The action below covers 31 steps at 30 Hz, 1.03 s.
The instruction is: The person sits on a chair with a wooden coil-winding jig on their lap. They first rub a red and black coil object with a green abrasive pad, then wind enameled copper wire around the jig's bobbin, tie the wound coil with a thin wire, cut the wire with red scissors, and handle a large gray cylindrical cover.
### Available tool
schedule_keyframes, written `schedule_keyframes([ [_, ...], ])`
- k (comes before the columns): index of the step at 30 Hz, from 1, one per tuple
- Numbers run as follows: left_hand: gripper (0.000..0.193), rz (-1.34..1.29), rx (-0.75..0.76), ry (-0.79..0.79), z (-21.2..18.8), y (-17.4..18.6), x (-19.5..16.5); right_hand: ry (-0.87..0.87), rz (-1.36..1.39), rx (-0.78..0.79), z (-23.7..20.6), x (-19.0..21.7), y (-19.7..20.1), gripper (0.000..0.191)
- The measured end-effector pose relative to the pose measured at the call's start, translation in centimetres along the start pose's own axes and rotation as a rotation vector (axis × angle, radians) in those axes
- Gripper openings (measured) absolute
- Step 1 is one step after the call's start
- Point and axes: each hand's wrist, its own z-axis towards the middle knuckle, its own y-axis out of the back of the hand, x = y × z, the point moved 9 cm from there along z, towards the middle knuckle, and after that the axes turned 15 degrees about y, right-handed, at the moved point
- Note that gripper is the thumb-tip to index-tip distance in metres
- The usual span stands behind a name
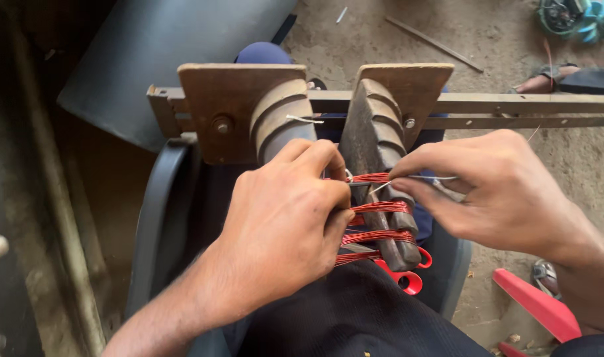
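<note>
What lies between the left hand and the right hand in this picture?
In the head view, a stepped wooden former wound with red wire coils lies between left hand and right hand.

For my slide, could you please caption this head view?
Left hand steadies red copper-wire coils on a stepped wooden winding former; right hand pinches a white tie thread.

— What colours sit on the stepped brown wooden winding form [381,158]?

— Bands of glossy red copper wire [379,207] cross it, with a thin white tie thread [434,178] at the top band.

— And below the form?

— Bright red plastic scissor handles [408,277] lie on dark navy cloth [355,317]. Behind the form runs a dull grey-brown metal rail [514,102].
</note>
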Motion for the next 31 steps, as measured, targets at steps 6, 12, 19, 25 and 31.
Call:
schedule_keyframes([
  [6,0.006,0.012,0.009,0.0,-0.6,0.0,-1.3,0.093,0.072,0.134,1.0,2.0,-1.6,0.016],
  [12,0.01,0.036,-0.004,-0.039,-0.5,0.2,-1.8,-0.033,0.249,0.473,-0.2,-1.4,-5.4,0.026],
  [19,0.027,0.134,0.12,-0.252,-0.2,-1.5,-4.6,-0.065,0.295,0.52,-0.5,-2.9,-5.8,0.022],
  [25,0.027,0.16,0.206,-0.403,-1.2,-3.7,-2.6,-0.08,0.444,0.521,0.3,-2.5,-5.4,0.024],
  [31,0.011,-0.111,-0.053,-0.543,2.6,-5.6,4.9,0.079,0.35,0.283,1.3,-0.2,-1.1,0.024],
])
